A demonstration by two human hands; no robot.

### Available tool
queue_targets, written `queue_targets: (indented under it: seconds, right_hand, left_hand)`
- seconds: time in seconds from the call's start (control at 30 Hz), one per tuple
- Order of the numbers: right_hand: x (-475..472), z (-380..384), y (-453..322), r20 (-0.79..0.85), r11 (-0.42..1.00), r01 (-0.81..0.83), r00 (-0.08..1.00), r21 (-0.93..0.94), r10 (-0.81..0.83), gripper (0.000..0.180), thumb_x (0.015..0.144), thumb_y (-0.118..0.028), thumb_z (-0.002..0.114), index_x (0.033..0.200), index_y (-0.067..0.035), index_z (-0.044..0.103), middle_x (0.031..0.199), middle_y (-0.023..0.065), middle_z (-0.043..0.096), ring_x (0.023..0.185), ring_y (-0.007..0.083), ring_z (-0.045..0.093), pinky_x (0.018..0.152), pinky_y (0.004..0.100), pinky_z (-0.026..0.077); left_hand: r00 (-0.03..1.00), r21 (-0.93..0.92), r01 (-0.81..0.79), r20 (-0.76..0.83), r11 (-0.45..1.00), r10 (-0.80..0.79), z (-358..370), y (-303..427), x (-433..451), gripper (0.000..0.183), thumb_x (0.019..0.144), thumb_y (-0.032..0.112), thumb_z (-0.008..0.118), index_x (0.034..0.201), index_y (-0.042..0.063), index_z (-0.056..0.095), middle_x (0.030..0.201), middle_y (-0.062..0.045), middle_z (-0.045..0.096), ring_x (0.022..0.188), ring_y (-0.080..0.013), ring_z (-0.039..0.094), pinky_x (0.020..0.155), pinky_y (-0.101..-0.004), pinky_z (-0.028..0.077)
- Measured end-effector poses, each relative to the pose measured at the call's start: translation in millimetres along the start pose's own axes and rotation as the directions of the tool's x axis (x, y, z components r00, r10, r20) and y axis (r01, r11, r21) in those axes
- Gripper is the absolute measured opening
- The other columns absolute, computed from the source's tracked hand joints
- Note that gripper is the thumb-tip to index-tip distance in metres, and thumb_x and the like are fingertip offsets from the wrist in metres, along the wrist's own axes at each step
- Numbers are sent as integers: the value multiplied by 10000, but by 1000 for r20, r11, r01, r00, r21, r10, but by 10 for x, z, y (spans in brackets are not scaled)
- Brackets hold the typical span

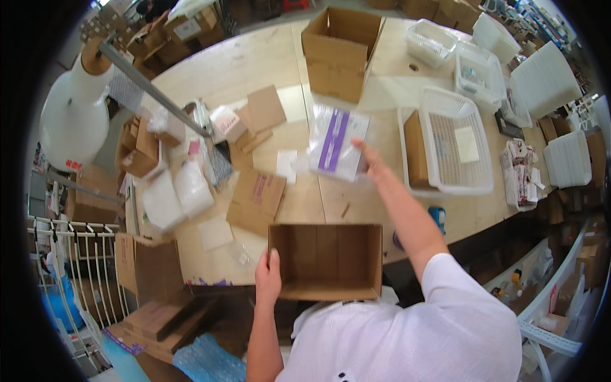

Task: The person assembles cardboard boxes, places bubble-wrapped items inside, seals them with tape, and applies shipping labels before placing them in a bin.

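My left hand [268,277] grips the left wall of an open, empty-looking cardboard box [325,292] at the table's near edge, its thumb over the rim. Farther forward, my right hand [371,160] is at the right side of a clear plastic-wrapped packet [351,143] with a purple band. The thumb or a finger lies on the packet; whether the hand grips it cannot be told, as the underside is hidden. A flattened cardboard piece [257,198] with purple print and a white paper [287,166] lie left of the packet.
A taller open carton [335,74] stands at the back. White plastic baskets [484,162] are on the right, one with a brown carton [416,153] beside it. Foam and bubble-wrap pouches [193,188] lie left, under a slanting metal bar [152,90]. A blue tape dispenser-like object [437,219] sits near the right edge.
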State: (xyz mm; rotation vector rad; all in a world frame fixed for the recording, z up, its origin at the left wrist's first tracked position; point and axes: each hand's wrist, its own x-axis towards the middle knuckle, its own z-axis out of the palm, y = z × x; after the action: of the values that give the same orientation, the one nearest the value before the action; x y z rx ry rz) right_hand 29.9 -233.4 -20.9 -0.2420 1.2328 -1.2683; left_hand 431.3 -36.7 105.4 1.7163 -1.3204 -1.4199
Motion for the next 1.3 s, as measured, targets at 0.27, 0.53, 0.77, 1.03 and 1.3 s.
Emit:
queue_targets:
  seconds: [0.27, 0.53, 0.77, 1.03, 1.3]
  right_hand:
    - [-2646, 818, -1270, 510, 580, 488, 849, -653, -140, 913, 718, -306, 913, 1436, 43, 469, 1367, 136, 588, 1248, 245, 578, 1100, 367, 455]
    - [-2841, 919, 53, 642, -15, 656, 744, -755, 183, 1029, 643, -441, 874, 1443, 53, 457, 1274, 253, 542, 1224, 414, 536, 1080, 436, 451]
    - [-2387, 952, 834, 317, -566, 473, 879, -675, 357, 602, 859, -436, 757, 1257, -11, 606, 1165, 190, 710, 1083, 274, 688, 863, 384, 555]
    - [-2822, 633, 1208, 570, -546, 523, 816, -654, 98, 968, 808, -532, 801, 1608, -233, 346, 1670, 256, 215, 1544, 461, 213, 1171, 699, 265]
    - [-3284, 334, 324, 256, -47, 270, 824, -962, -506, 344, 867, -374, 755, 896, -50, 645, 850, 158, 711, 797, 359, 705, 695, 482, 561]
  left_hand:
    - [997, -299, 74, 28, 951, -69, -114, -235, -90, 601, 1121, 445, 425, 1463, -42, 511, 1380, -97, 614, 1281, -194, 548, 1102, -322, 411]
    - [983, -445, 163, 148, 881, -107, -155, -256, -24, 673, 1109, 461, 456, 1542, -52, 401, 1562, -150, 475, 1462, -218, 411, 1212, -336, 302]
    - [992, -378, 92, 119, 921, -50, -52, -332, 8, 634, 1119, 445, 442, 1499, -62, 456, 1461, -137, 559, 1365, -206, 493, 1157, -329, 364]
    - [987, -397, 86, 159, 914, -24, -24, -365, 28, 602, 1132, 439, 394, 1473, -48, 490, 1404, -120, 589, 1306, -192, 519, 1132, -326, 383]
    - [987, 560, -160, 67, 813, 148, -232, 81, -222, 709, 1034, 419, 576, 1550, -23, 370, 1265, -230, 631, 1113, -323, 620, 937, -408, 504]
